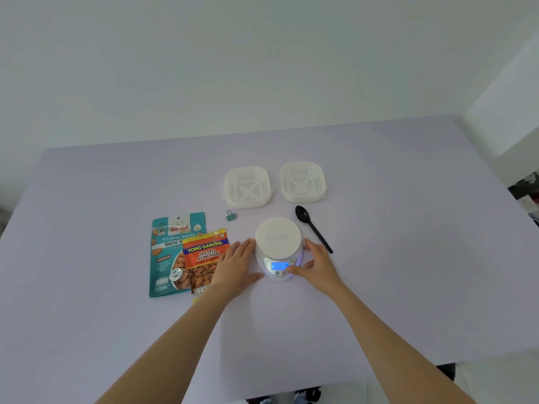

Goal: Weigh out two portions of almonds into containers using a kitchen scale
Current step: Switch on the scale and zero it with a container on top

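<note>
On the lilac tabletop [408, 258], the kitchen scale [278, 237] sits mid-frame. The left hand [236, 263] and right hand [318, 262] flank it, each grip released, right thumb at the display. The roasted-almond pouch [166, 258] and salted-almond packet [205, 258] lie to its left. Hand weight could skew its zero.

The table [408, 272] is coloured pale lilac. The scale [278, 237] is finished in white, its display [279, 266] lit blue. The left container [248, 186] and right container [302, 182] are moulded white, their bases patterned with slots. The spoon [312, 228] is coloured black, the binder clip [231, 216] teal. The large bag [164, 258] is printed teal, the small packet [204, 259] orange with yellow lettering.
</note>
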